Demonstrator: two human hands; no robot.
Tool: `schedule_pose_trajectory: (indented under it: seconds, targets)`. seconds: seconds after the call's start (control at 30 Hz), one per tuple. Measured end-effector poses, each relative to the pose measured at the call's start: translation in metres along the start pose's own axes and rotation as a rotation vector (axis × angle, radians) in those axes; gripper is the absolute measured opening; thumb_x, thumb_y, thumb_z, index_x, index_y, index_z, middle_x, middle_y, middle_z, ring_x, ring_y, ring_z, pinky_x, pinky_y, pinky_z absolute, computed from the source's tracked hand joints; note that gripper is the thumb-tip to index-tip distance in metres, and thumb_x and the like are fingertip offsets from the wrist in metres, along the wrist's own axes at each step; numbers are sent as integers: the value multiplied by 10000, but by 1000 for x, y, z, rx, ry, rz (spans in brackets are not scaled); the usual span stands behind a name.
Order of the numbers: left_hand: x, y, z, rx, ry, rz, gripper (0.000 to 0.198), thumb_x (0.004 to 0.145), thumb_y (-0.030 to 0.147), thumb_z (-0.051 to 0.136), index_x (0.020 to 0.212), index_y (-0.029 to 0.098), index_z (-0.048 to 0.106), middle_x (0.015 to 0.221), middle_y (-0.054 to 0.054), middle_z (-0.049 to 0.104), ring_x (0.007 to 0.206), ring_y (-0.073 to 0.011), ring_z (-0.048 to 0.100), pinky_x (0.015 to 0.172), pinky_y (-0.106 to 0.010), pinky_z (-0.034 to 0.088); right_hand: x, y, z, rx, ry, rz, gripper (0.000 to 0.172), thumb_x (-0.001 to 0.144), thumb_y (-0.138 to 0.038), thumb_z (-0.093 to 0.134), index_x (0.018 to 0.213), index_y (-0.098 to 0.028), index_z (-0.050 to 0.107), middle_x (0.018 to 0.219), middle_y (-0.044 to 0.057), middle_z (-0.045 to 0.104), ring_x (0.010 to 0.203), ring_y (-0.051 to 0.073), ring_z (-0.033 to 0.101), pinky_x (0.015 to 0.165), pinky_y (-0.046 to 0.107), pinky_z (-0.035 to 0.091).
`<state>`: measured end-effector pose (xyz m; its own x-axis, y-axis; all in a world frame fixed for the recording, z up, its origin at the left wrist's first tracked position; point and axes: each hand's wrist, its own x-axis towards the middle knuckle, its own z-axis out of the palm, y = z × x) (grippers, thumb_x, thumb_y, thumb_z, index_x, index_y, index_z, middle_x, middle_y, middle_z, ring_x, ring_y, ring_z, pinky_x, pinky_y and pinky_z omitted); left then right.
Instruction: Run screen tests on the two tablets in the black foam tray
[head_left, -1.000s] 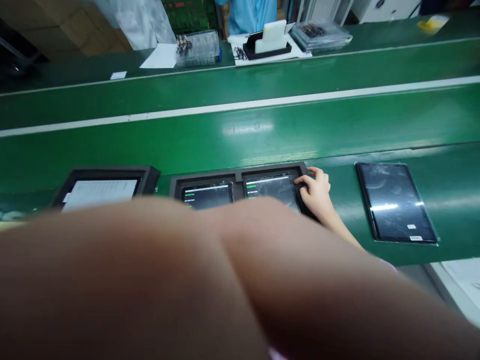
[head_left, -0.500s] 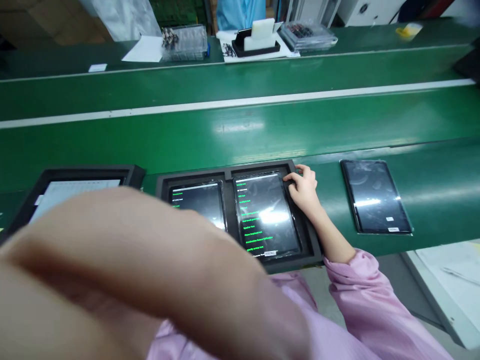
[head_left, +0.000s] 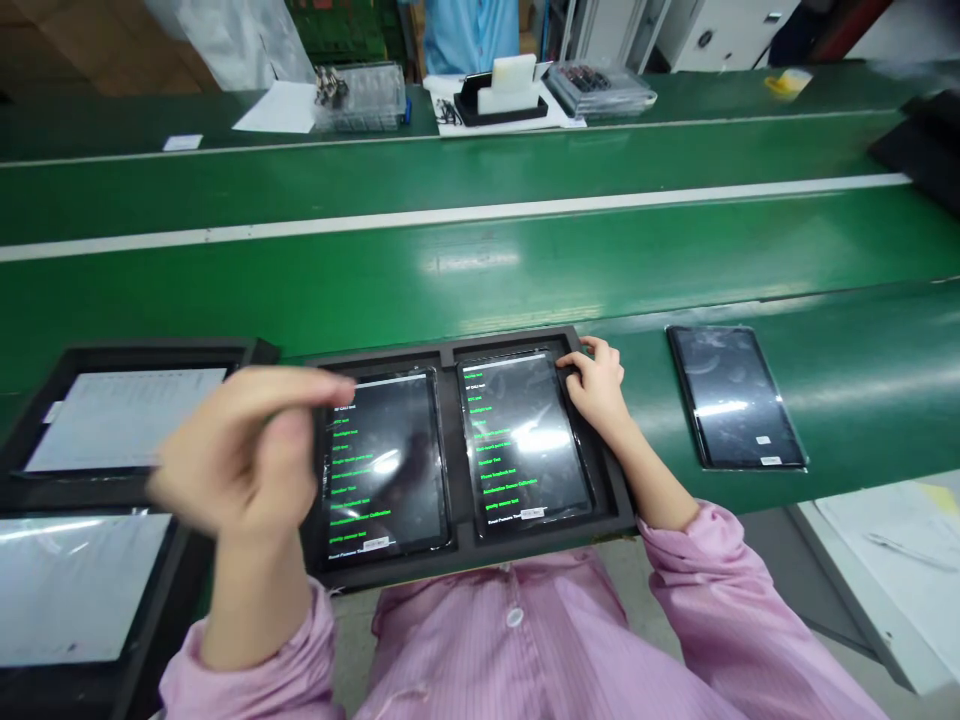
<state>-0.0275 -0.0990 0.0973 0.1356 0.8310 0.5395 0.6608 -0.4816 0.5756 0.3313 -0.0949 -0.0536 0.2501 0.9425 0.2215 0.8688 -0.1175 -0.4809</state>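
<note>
A black foam tray lies before me with two lit tablets in it. The left tablet and the right tablet both show lists of green test lines on dark screens. My left hand, slightly blurred, hovers over the tray's left side. Its index finger points towards the left tablet's upper left corner, and nothing shows in the hand. At the tray's upper right corner, my right hand grips the rim, with thumb and index finger inside, near the right tablet's corner.
A dark tablet lies to the right on the green bench. Another black tray with two pale-screened tablets stands at left. Beyond the green belt are a clear plastic box and a black stand. A person in blue is opposite.
My left hand has dropped away from close before the camera to the left tablet, uncovering that tablet and the left tray. My right hand stays at the tray's corner.
</note>
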Motion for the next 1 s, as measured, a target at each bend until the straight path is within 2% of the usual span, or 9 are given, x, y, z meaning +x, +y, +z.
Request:
schedule_pose_trajectory:
  seconds: [0.03,0.1,0.17,0.23,0.3,0.47,0.67,0.87,1.0]
  targets:
    - [14,-16,17,19,-31,24,271,1004,393,477,1004,266,716,973,-21,740,938,-223,707,857,-404,585,0,0,0,-8,4,-3,327,768,-126,490,958,-215,740,1338,149,502,1195,352,440,960,549,439]
    - [33,-49,48,116,-284,22,315,1002,341,434,1013,217,723,1040,-49,750,995,-229,701,923,-397,561,-1,1,1,-18,17,-13,326,771,-131,494,959,-217,746,1330,147,511,1186,350,445,959,545,439]
    - [38,-74,72,238,-455,-9,360,994,310,391,1067,194,724,1129,-80,738,1069,-257,681,963,-413,543,-3,1,2,-18,31,-21,322,771,-133,493,941,-217,752,1323,146,517,1181,349,451,957,542,439]
    - [34,-86,86,352,-556,10,408,1005,304,355,1160,179,710,1191,-107,711,1106,-289,660,986,-445,527,-4,1,1,-9,38,-25,321,770,-135,489,925,-215,758,1320,147,518,1179,347,456,959,545,437]
    - [27,-86,95,434,-611,55,438,1019,311,340,1258,172,679,1204,-126,688,1102,-309,648,984,-469,521,-4,2,1,-2,39,-21,326,767,-136,486,918,-213,764,1322,145,518,1183,348,454,965,553,432]
    - [12,-71,106,465,-685,147,455,978,229,372,1342,213,646,1306,-131,639,1212,-310,595,1079,-506,462,-5,3,3,11,31,-4,323,766,-136,489,912,-212,767,1325,138,516,1200,352,434,995,576,413]
    - [8,-75,104,427,-754,138,540,892,142,370,1345,251,641,1393,-104,610,1297,-294,560,1214,-614,289,-5,3,1,31,18,1,328,769,-129,484,927,-212,759,1335,137,504,1192,347,445,994,585,408]
    - [11,-72,96,426,-816,158,539,880,133,386,1323,283,654,1424,-118,580,1334,-286,542,1234,-697,166,-7,0,-2,22,24,25,302,762,-138,498,895,-216,759,1323,133,516,1190,363,443,1006,606,380]
    - [11,-69,96,447,-843,182,533,882,118,381,1309,262,667,1436,-150,560,1354,-294,526,1225,-727,135,-6,1,-2,16,25,12,312,759,-142,499,900,-214,767,1330,134,515,1204,362,448,1009,601,385]
